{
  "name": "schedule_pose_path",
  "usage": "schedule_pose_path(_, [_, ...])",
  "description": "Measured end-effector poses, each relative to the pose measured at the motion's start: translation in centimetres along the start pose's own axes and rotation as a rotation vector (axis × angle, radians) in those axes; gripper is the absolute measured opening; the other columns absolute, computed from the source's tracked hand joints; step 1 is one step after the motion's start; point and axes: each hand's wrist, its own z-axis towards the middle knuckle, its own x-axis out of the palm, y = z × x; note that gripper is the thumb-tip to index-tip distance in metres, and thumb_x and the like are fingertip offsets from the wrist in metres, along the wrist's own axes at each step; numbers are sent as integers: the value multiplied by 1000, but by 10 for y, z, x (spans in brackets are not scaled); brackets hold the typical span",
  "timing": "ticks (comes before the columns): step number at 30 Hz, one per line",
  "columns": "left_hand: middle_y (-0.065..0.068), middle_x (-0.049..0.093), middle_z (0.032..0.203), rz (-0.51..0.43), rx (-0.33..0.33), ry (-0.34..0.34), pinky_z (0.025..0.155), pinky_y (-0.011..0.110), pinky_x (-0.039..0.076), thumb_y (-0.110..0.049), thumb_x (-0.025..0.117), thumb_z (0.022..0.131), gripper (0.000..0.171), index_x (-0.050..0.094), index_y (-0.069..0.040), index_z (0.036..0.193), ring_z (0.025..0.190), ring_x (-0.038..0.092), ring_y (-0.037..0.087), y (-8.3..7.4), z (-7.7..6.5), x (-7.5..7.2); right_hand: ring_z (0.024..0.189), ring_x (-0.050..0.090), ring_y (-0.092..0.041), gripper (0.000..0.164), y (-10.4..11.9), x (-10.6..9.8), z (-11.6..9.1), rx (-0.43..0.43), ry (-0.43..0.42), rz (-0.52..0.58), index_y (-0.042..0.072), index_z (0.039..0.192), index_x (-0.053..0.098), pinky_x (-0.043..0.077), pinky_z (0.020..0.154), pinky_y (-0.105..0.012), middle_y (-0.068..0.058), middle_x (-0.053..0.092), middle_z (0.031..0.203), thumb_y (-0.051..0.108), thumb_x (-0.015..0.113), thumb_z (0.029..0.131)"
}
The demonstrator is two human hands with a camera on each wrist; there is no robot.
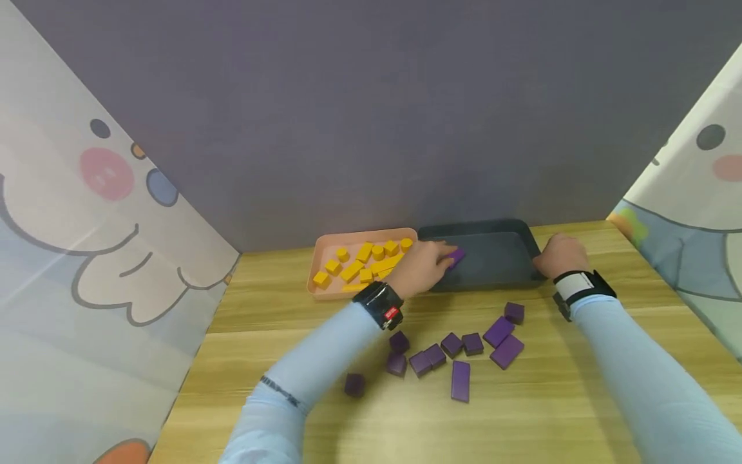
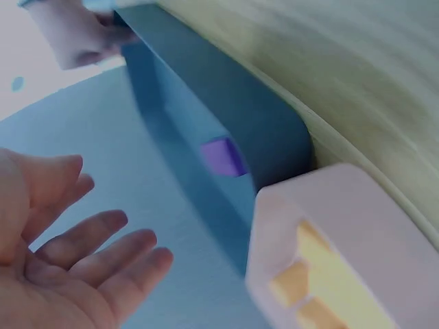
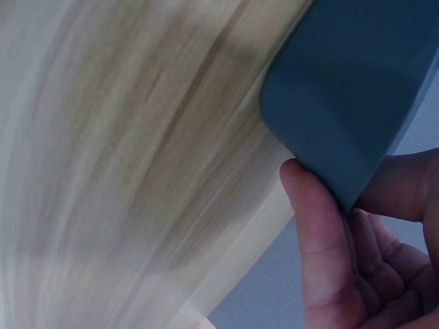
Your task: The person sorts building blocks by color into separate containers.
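Observation:
My left hand (image 1: pixel 418 267) hovers over the left end of a dark blue-grey tray (image 1: pixel 493 256). Its fingers look loose and spread in the left wrist view, and nothing lies between them. A purple block (image 1: pixel 456 257) sits inside the tray by the fingertips in the head view; from the left wrist, the same block (image 2: pixel 224 157) appears apart from the hand. At the tray's right end, my right hand (image 1: pixel 561 254) holds the wall. The right wrist view shows the thumb and fingers pinching that end of the tray (image 3: pixel 336 103).
Left of the dark tray, a peach tray (image 1: pixel 315 264) holds several yellow blocks (image 1: pixel 351 271). Several purple cubes (image 1: pixel 397 364) and flat purple blocks (image 1: pixel 460 381) lie scattered on the wooden table (image 1: pixel 261 361) nearer me. A grey wall (image 1: pixel 371 129) rises behind both trays.

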Motion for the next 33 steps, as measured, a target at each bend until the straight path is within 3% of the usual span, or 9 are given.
schedule_pose_path(5, [11, 60, 151, 0, 51, -23, 49, 14, 40, -24, 60, 107, 43, 58, -12, 148, 71, 71, 14, -2, -53, -17, 59, 50, -30, 36, -3, -3, 3, -23, -14, -20, 8, 52, 46, 36, 49, -35, -7, 47, 55, 14, 69, 79])
schedule_pose_path(7, [7, 66, 145, -11, 44, -8, 70, 15, 54, -26, 60, 107, 44, 58, -12, 148, 78, 71, 9, 1, -77, -21, 59, 50, -30, 36, -2, -4, 3, -27, -12, -26, 7, 52, 47, 35, 49, -35, -7, 47, 55, 14, 69, 79])
schedule_pose_path(10, [0, 75, 129, -16, 5, 54, 85, 24, 58, -31, 61, 106, 41, 64, -14, 143, 77, 68, 6, 7, -113, -25, 59, 49, -30, 37, 0, -3, 3, -29, -6, -31, 7, 52, 47, 36, 49, -36, -6, 47, 55, 15, 70, 79])
schedule_pose_path(12, [-1, 76, 127, 3, -31, 108, 100, 30, 57, -35, 63, 105, 40, 67, -15, 139, 95, 72, 4, 11, -135, -26, 59, 50, -30, 37, 0, -2, 5, -31, -2, -31, 7, 52, 48, 38, 49, -37, -7, 47, 56, 15, 71, 79])
schedule_pose_path(14, [-1, 76, 128, 22, -63, 167, 91, 27, 59, -36, 67, 102, 41, 68, -15, 138, 106, 73, 10, 15, -154, -24, 59, 50, -30, 36, -2, -1, 7, -32, 5, -21, 7, 53, 48, 39, 48, -37, -7, 47, 57, 16, 71, 79])
schedule_pose_path(16, [4, 72, 136, 40, -84, 214, 96, 30, 60, -35, 72, 99, 47, 67, -14, 140, 117, 72, 15, 20, -169, -19, 59, 48, -29, 36, -6, -1, 9, -30, 8, -9, 7, 54, 47, 39, 48, -37, -7, 46, 57, 17, 71, 80])
schedule_pose_path(24, [6, 74, 124, 4, -145, 364, 82, 26, 56, -33, 91, 77, 71, 66, -16, 141, 84, 60, 8, 30, -195, 0, 57, 44, -26, 38, -15, -4, 9, -32, 5, 7, 8, 53, 45, 34, 47, -34, -2, 41, 54, 15, 71, 80])
schedule_pose_path(29, [9, 68, 141, 21, -159, 377, 91, 26, 56, -25, 95, 73, 71, 68, -19, 139, 103, 67, 11, 27, -195, 7, 59, 49, -30, 37, -21, -7, 5, -21, 3, -14, 4, 53, 51, 38, 48, -36, -8, 48, 56, 16, 72, 81])
schedule_pose_path(33, [0, 74, 114, 51, -129, 378, 74, 18, 51, -10, 92, 73, 65, 71, -20, 134, 86, 61, 5, 21, -195, 11, 58, 49, -29, 38, -25, -9, 3, -9, 11, -29, 4, 52, 51, 38, 47, -35, -8, 48, 56, 17, 72, 82])
